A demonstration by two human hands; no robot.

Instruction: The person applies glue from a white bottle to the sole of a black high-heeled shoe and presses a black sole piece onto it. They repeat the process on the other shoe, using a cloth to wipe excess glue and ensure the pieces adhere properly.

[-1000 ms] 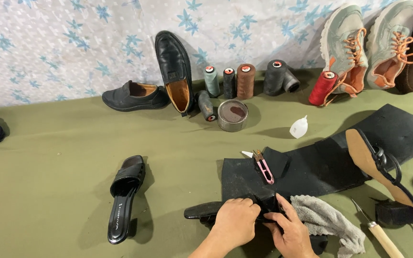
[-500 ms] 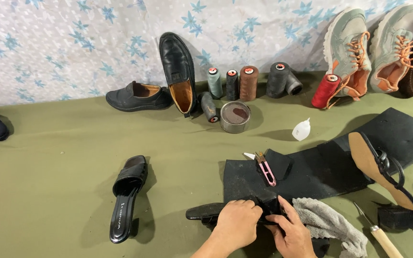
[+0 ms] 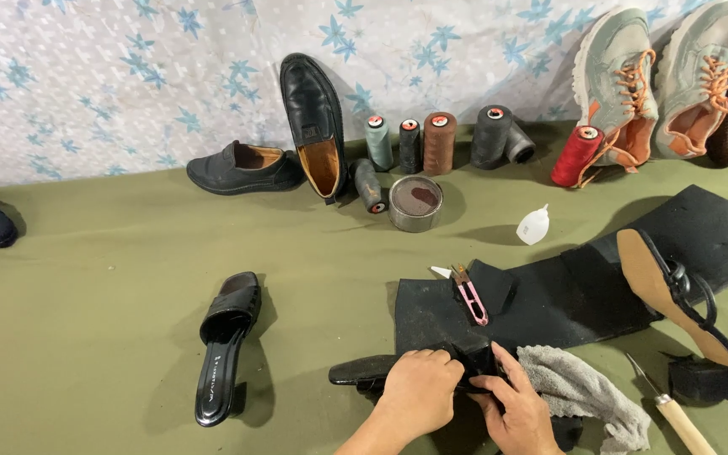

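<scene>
Black heeled sandal (image 3: 355, 371), smooth and glossy, leather-like, gripped between left hand (image 3: 419, 394) and right hand (image 3: 520, 411). Matching black sandal (image 3: 225, 345): same shiny finish. Work surface (image 3: 86, 337): matt olive cloth. Black sheet (image 3: 575, 291): matt, rubber-like. Rag (image 3: 583, 392): grey, rough-woven cloth. Thread snips (image 3: 469, 295): pink plastic handle. Tin (image 3: 415, 203): dull metal. Knife handle (image 3: 684, 425): pale bare wood. Backdrop (image 3: 128, 76): thin printed cloth.

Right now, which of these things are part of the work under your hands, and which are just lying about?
In hand:
- left hand and right hand, both on the black shoe
- black rubber sheet beneath
- grey rag touching

Lying about:
- black slide sandal
- thread cones
- round tin
- pink snips
- sneakers
- wooden-handled awl
</scene>
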